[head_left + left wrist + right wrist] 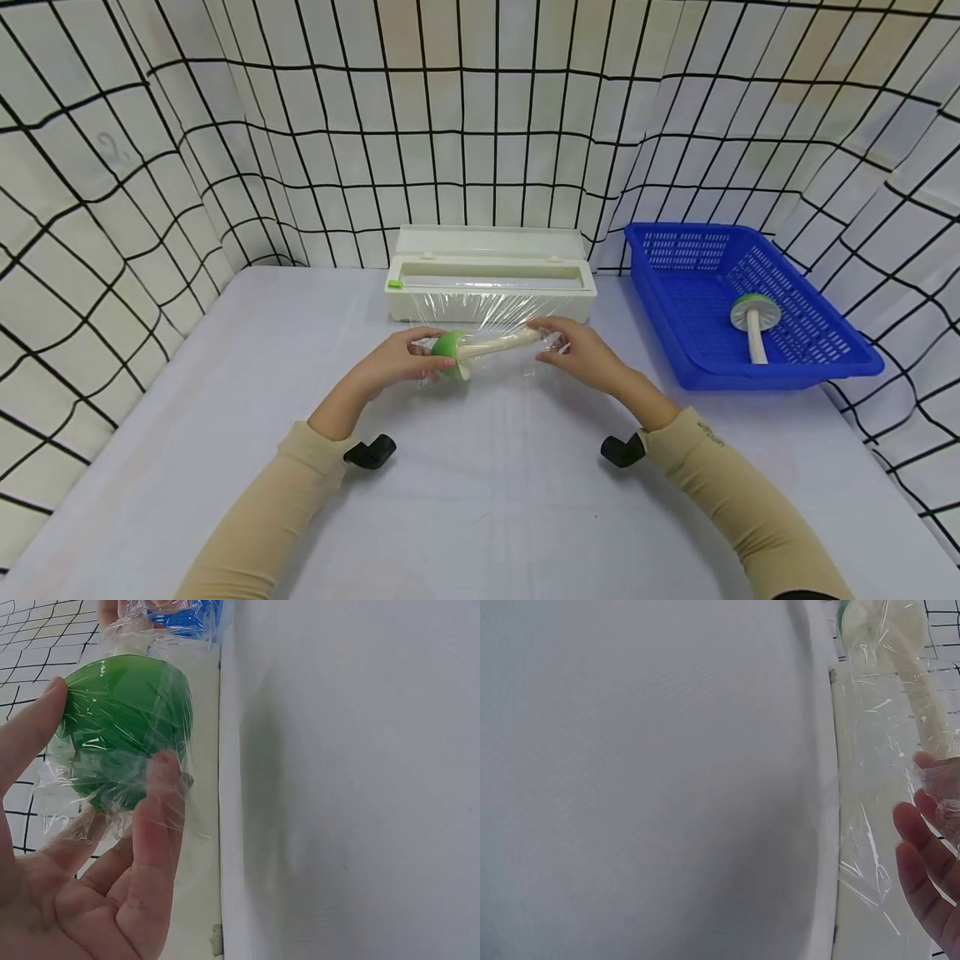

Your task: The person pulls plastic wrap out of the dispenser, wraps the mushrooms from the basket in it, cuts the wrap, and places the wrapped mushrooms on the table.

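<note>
A toy mushroom with a green cap [447, 353] and a pale stem [498, 342] lies sideways in the air, with clear cling film [495, 312] around it. My left hand [397, 362] grips the film-covered cap between thumb and fingers; the left wrist view shows the wrinkled film over the green cap [127, 712]. At the stem's end, my right hand [581, 354] pinches the film and stem tip. From the film stretches a sheet back to the white cling film dispenser [491, 308], whose lid [491, 242] stands raised.
To the right stands a blue plastic basket [780, 375] holding another mushroom [756, 317] with a green-rimmed cap. A black wire grid [495, 133] surrounds the white table [480, 517] at the back and sides. A small green piece [394, 284] sits at the dispenser's left end.
</note>
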`<state>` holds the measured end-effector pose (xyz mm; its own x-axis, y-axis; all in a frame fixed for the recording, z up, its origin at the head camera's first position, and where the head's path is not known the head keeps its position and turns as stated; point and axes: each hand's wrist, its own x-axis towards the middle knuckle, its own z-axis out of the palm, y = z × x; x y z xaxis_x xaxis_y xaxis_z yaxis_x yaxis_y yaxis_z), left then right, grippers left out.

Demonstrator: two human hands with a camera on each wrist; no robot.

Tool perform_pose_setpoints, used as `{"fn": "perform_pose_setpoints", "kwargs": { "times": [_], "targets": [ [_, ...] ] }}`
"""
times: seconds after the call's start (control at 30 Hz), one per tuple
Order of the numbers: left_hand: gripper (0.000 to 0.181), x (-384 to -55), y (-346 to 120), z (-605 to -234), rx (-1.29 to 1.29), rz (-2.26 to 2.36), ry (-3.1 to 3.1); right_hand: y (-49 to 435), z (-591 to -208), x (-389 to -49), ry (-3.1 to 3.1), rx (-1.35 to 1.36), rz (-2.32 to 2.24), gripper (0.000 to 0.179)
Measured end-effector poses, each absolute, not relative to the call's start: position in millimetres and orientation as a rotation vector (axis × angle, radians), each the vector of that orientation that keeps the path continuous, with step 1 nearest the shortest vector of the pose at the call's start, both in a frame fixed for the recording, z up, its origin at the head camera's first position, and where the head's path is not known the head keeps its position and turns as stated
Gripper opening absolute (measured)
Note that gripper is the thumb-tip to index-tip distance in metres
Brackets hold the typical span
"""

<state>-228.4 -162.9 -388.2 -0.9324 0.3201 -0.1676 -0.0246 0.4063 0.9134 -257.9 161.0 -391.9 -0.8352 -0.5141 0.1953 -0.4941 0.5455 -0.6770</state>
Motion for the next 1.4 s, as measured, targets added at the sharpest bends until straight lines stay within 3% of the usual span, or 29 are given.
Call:
{"fn": "perform_pose_setpoints", "kwargs": {
  "times": [0.2, 0.6, 1.0, 1.23, 1.4],
  "targets": [
    [0.067, -226, -161, -387, 0.273, 1.495, 2.404, 161, -395, -259, 2.745, -0.781, -1.213, 0.037],
    [0.067, -226, -158, -383, 0.3, 1.463, 2.478, 165, -396, -260, 2.578, -0.714, -1.341, 0.036],
    [0.06, -232, -158, -381, 0.296, 1.5, 2.479, 167, -394, -263, 2.712, -0.779, -1.299, 0.064],
    [0.064, -234, -159, -377, 0.283, 1.517, 2.465, 160, -392, -263, 2.96, -1.007, -1.078, 0.061],
    [0.057, -239, -159, -377, 0.263, 1.487, 2.449, 151, -393, -264, 3.06, -1.004, -0.812, 0.063]
  ]
}}
